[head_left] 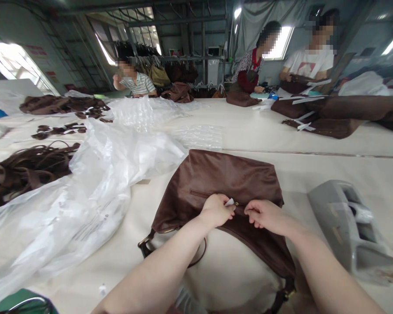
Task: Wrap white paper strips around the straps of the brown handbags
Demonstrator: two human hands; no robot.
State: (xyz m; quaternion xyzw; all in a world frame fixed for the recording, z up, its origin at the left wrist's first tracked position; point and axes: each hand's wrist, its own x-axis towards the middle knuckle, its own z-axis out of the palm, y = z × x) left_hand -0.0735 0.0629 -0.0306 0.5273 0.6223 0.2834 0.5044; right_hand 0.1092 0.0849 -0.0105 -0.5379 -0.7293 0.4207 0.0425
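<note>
A dark brown leather handbag (229,172) lies on the pale table in front of me, its curved opening toward me. A zipped slit runs across its face, with a small brass-coloured zipper pull (236,203) between my hands. Over the slit, my left hand (218,208) pinches a small white slip (229,202) between thumb and fingers. Just right of the pull, my right hand (262,213) is closed in a pinch; whatever its fingertips hold is too small to make out. Strap ends with metal rings hang at the bag's lower corners.
Clear plastic sheeting (101,174) spreads over the left of the table, beside a heap of brown straps (29,168). A grey tape dispenser (347,226) stands at right. Brown bag pieces (334,113) lie at the far right. Several people work across the table.
</note>
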